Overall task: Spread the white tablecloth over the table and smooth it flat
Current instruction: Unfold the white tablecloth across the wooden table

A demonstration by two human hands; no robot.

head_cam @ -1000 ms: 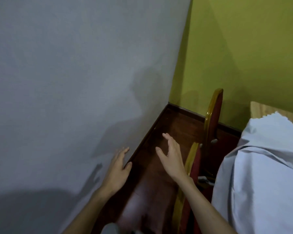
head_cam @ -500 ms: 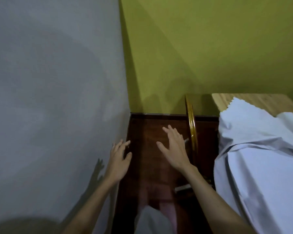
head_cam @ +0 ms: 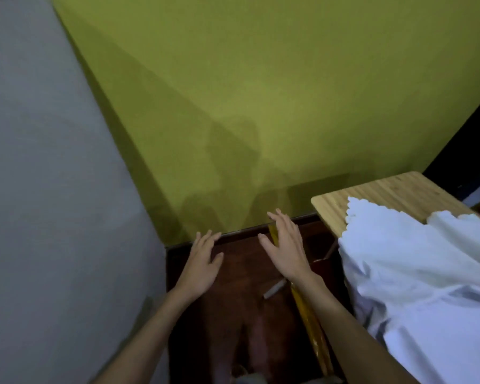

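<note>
The white tablecloth (head_cam: 416, 275) lies rumpled over the light wooden table (head_cam: 383, 192) at the right, its scalloped edge short of the table's far left corner, where bare wood shows. My left hand (head_cam: 201, 263) hovers open over the dark floor, fingers spread, holding nothing. My right hand (head_cam: 287, 245) is also open and empty, held above a chair back, a short way left of the cloth and not touching it.
A chair with a golden-yellow frame (head_cam: 309, 320) stands between my right arm and the table. A grey wall (head_cam: 53, 203) is close on the left and a green wall (head_cam: 261, 92) ahead. Dark red-brown floor (head_cam: 233, 314) lies below my hands.
The view has swung right: the grey wall fills less of the frame, more of the green wall and the table's far corner show. Both hands stay open and empty, in about the same pose.
</note>
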